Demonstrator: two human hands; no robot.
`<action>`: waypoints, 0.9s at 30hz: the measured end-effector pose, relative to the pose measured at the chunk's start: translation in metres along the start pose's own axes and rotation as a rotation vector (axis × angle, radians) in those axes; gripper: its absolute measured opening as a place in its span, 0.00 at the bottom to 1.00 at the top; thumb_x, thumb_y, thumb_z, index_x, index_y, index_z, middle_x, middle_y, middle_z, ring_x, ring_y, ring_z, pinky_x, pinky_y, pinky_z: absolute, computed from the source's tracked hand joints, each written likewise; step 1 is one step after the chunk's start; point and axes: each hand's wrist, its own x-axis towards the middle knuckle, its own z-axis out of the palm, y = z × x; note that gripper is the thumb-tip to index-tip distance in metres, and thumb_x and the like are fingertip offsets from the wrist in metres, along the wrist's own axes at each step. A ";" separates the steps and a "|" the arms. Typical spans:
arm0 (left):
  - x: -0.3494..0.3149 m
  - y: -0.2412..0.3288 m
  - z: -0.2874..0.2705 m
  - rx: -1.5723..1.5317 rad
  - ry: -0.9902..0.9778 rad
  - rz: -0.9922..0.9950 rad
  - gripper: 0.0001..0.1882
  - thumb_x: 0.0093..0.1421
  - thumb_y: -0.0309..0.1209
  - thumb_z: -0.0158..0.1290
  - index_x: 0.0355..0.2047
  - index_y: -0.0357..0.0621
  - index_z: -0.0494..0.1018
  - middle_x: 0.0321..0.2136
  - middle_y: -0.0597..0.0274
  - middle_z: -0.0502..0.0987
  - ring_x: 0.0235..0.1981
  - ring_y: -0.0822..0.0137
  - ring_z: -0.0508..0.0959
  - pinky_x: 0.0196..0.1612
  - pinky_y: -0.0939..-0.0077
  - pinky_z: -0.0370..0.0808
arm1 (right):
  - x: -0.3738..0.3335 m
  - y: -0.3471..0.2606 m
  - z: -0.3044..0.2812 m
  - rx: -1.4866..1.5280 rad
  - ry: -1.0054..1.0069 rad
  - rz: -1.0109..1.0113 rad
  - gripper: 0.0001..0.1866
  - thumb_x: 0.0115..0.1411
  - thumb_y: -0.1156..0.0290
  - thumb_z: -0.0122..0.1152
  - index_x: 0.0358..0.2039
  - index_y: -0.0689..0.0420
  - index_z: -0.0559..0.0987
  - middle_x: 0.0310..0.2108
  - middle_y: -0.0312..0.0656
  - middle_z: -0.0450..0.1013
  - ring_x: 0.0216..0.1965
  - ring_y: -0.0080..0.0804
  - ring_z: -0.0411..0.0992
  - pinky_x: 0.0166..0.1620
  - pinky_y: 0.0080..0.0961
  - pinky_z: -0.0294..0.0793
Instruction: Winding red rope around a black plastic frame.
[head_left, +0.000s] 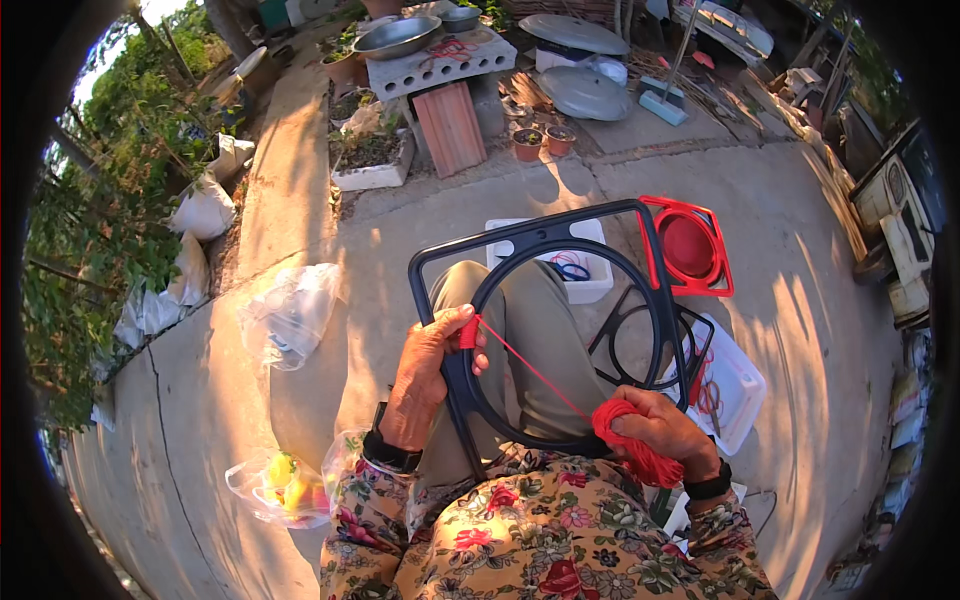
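A black plastic square frame with a round ring inside (657,300) lies tilted across my lap. My left hand (415,375) grips its left side, thumb and fingers closed around the bar beside a short band of wound red yarn (469,333). From that band a single red strand runs taut across the ring's opening to a bundle of red yarn (612,415). My right hand (660,425) is closed on this bundle at the frame's lower right. Part of the bundle is hidden under my fingers.
Beyond my knees stands a white tray (590,290) holding blue-handled scissors (570,268). To the right are a red frame (690,245), a second black frame (625,335) and another white tray (740,390). Plastic bags (290,315) lie at left. Flowerpots (527,146) stand farther off.
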 end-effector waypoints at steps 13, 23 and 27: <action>-0.011 0.002 0.013 0.061 0.017 0.136 0.11 0.61 0.35 0.57 0.35 0.38 0.73 0.23 0.53 0.78 0.17 0.61 0.78 0.20 0.72 0.75 | 0.145 -0.051 0.017 -0.793 0.524 -0.719 0.17 0.55 0.62 0.66 0.39 0.62 0.78 0.32 0.49 0.76 0.34 0.44 0.75 0.38 0.35 0.72; -0.016 0.002 0.012 0.048 0.045 0.154 0.11 0.60 0.34 0.59 0.34 0.40 0.74 0.22 0.56 0.78 0.17 0.63 0.78 0.19 0.73 0.75 | 0.188 -0.031 0.055 -0.988 0.460 -0.855 0.22 0.54 0.63 0.64 0.50 0.56 0.76 0.54 0.47 0.68 0.56 0.44 0.63 0.54 0.42 0.59; -0.008 0.000 0.011 0.059 0.058 0.102 0.10 0.60 0.35 0.60 0.34 0.41 0.74 0.23 0.57 0.78 0.16 0.65 0.78 0.18 0.74 0.75 | 0.152 -0.032 0.044 -0.932 0.543 -0.879 0.17 0.55 0.66 0.64 0.44 0.58 0.78 0.45 0.44 0.73 0.49 0.42 0.68 0.51 0.40 0.62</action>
